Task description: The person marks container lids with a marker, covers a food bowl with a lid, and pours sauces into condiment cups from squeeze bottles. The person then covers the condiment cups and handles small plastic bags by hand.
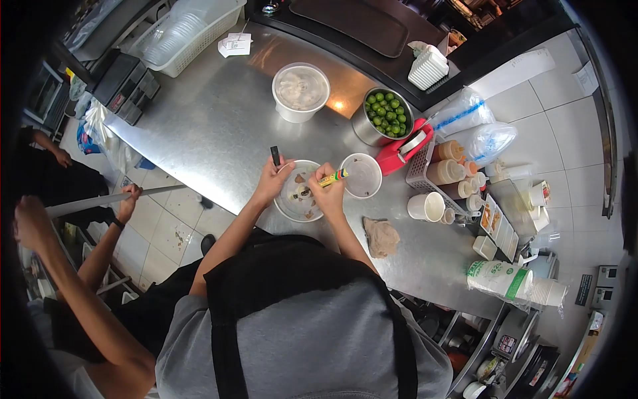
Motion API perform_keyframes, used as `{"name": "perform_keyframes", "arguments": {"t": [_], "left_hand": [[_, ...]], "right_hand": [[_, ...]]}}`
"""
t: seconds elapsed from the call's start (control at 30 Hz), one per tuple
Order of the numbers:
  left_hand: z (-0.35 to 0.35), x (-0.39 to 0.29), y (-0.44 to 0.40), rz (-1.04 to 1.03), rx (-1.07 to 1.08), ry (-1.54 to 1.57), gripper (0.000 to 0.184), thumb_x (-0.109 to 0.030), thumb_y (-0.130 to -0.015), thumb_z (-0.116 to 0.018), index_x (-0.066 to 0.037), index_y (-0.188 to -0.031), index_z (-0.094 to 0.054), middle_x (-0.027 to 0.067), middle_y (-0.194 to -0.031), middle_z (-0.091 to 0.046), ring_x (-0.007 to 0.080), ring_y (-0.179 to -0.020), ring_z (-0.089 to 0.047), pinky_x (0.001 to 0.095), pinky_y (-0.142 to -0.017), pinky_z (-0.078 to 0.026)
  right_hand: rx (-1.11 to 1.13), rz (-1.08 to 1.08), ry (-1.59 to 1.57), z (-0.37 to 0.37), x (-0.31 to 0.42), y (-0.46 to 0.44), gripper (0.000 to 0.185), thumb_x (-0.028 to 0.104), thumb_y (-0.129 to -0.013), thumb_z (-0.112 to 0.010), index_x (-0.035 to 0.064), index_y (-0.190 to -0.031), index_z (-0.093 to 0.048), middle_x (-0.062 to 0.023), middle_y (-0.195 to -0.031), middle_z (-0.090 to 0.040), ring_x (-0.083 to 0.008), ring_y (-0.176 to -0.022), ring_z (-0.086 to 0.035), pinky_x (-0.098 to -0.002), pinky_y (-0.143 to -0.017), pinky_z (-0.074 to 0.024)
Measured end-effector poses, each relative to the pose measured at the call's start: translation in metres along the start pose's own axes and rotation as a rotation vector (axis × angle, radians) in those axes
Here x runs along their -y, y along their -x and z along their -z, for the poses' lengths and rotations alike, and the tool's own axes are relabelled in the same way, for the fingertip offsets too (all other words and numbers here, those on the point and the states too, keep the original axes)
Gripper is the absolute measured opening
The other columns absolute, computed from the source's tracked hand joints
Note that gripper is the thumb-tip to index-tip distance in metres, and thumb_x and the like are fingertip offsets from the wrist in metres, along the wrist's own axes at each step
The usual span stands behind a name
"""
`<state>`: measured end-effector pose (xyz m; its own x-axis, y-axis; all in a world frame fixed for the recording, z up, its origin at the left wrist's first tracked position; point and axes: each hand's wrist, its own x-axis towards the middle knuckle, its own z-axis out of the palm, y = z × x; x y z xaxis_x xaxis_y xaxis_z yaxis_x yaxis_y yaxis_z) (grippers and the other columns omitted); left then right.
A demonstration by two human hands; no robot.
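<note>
A white round tub [286, 211] with what looks like a clear lid stands in front of me, with brown pieces visible in it. My right hand [329, 194] is closed around a yellow marker [332, 177], its writing end pointing down at the tub's top. At the tub's left rim, my left hand [269, 183] steadies it while pinching a black marker cap [275, 156]. Just right of my right hand is a second white tub [363, 174] with small dark bits inside. A crumpled brown cloth [381, 237] lies nearer my body.
Behind stand a lidded tub [300, 90] and a metal pot of green limes [385, 116]. To the right are a red tape dispenser [402, 151], sauce bottles [446, 171], a paper cup [426, 207] and stacked cups [508, 280]. A co-worker's hands grip a pole [100, 199] at left.
</note>
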<state>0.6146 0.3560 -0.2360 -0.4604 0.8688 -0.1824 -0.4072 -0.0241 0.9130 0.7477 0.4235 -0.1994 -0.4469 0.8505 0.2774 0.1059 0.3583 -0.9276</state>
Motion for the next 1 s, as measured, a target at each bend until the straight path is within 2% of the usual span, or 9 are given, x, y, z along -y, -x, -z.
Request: {"name": "perform_keyframes", "arguments": {"t": [0.13,0.43,0.53,0.63,0.67,0.73,0.8,0.9,1.0], "left_hand": [[0.001,0.002,-0.001,-0.003,-0.004,-0.029,0.022,-0.013,-0.088,-0.06,-0.011,-0.088,-0.038,0.0065,-0.095,-0.06,0.008,-0.086,-0.052,0.0227,-0.078,-0.041],[0.035,-0.004,-0.028,-0.025,-0.069,-0.232,0.023,-0.018,-0.089,-0.06,-0.009,-0.09,-0.039,0.0082,-0.095,-0.061,0.0118,-0.085,-0.053,0.0257,-0.077,-0.043],[0.044,-0.011,-0.044,-0.301,-0.063,-0.496,0.023,-0.017,-0.087,-0.06,-0.005,-0.097,-0.044,0.0113,-0.093,-0.06,0.0187,-0.086,-0.056,0.0313,-0.079,-0.043],[-0.002,-0.072,-0.028,-0.729,-0.119,-1.174,0.031,-0.014,-0.08,-0.064,-0.003,-0.104,-0.047,0.0158,-0.095,-0.058,0.0281,-0.091,-0.056,0.0374,-0.081,-0.043],[-0.039,-0.086,-0.016,-0.639,0.134,-1.135,0.037,-0.011,-0.074,-0.066,-0.001,-0.106,-0.05,0.0171,-0.1,-0.056,0.0337,-0.098,-0.053,0.041,-0.084,-0.042],[-0.066,-0.072,-0.005,-0.695,0.466,-1.175,0.03,-0.008,-0.078,-0.061,0.0,-0.105,-0.05,0.0152,-0.106,-0.056,0.0319,-0.103,-0.052,0.0391,-0.088,-0.042],[-0.077,-0.03,-0.005,-0.933,0.68,-1.213,0.022,-0.007,-0.079,-0.054,-0.002,-0.1,-0.052,0.0134,-0.107,-0.057,0.0291,-0.104,-0.053,0.0388,-0.088,-0.042],[-0.103,-0.022,0.014,-1.205,0.725,-1.186,0.016,-0.008,-0.076,-0.051,-0.005,-0.092,-0.051,0.0091,-0.098,-0.058,0.0233,-0.095,-0.054,0.0351,-0.082,-0.043],[-0.104,-0.004,0.016,-1.165,0.685,-1.295,0.014,-0.01,-0.074,-0.052,-0.005,-0.087,-0.049,0.0066,-0.092,-0.057,0.0209,-0.091,-0.054,0.033,-0.081,-0.043]], "right_hand": [[0.03,0.053,0.06,0.003,0.0,0.001,0.023,0.0,-0.075,-0.06,0.0064,-0.064,-0.04,0.0026,-0.059,-0.041,-0.0061,-0.052,-0.038,-0.0227,-0.048,-0.032],[-0.297,-0.078,-0.781,0.076,0.014,-0.016,0.014,0.014,-0.09,-0.055,0.0096,-0.081,-0.045,-0.0051,-0.073,-0.053,-0.0054,-0.045,-0.038,-0.0188,-0.039,-0.0295],[-0.438,-0.042,-0.825,0.128,0.026,-0.01,0.015,0.019,-0.093,-0.051,0.01,-0.082,-0.047,-0.0051,-0.075,-0.053,-0.0059,-0.043,-0.035,-0.0197,-0.038,-0.0292],[-0.631,-0.049,-0.813,0.158,0.039,0.0,0.014,0.014,-0.09,-0.056,0.0092,-0.081,-0.047,-0.0051,-0.076,-0.055,-0.0078,-0.048,-0.041,-0.0197,-0.042,-0.0318],[-0.638,-0.028,-0.804,0.166,0.036,0.004,0.012,0.013,-0.089,-0.058,0.0096,-0.082,-0.048,-0.0045,-0.083,-0.056,-0.0085,-0.055,-0.044,-0.0204,-0.047,-0.0348],[-0.632,-0.058,-0.854,0.165,0.034,0.003,0.012,0.012,-0.088,-0.059,0.0098,-0.083,-0.049,-0.0037,-0.086,-0.056,-0.0087,-0.061,-0.046,-0.0208,-0.051,-0.0362],[-0.589,-0.054,-0.899,0.165,0.029,0.004,0.011,0.009,-0.086,-0.061,0.0101,-0.084,-0.051,-0.0024,-0.092,-0.055,-0.0087,-0.072,-0.047,-0.0216,-0.058,-0.0375],[-0.586,-0.034,-0.847,0.163,0.023,0.005,0.008,0.01,-0.087,-0.06,0.0105,-0.089,-0.052,-0.0011,-0.094,-0.057,-0.0094,-0.075,-0.049,-0.0222,-0.059,-0.0393],[-0.594,-0.056,-0.798,0.163,0.024,0.007,0.007,0.009,-0.087,-0.06,0.0101,-0.09,-0.053,-0.0006,-0.094,-0.057,-0.0099,-0.079,-0.05,-0.0234,-0.062,-0.0393]]}}
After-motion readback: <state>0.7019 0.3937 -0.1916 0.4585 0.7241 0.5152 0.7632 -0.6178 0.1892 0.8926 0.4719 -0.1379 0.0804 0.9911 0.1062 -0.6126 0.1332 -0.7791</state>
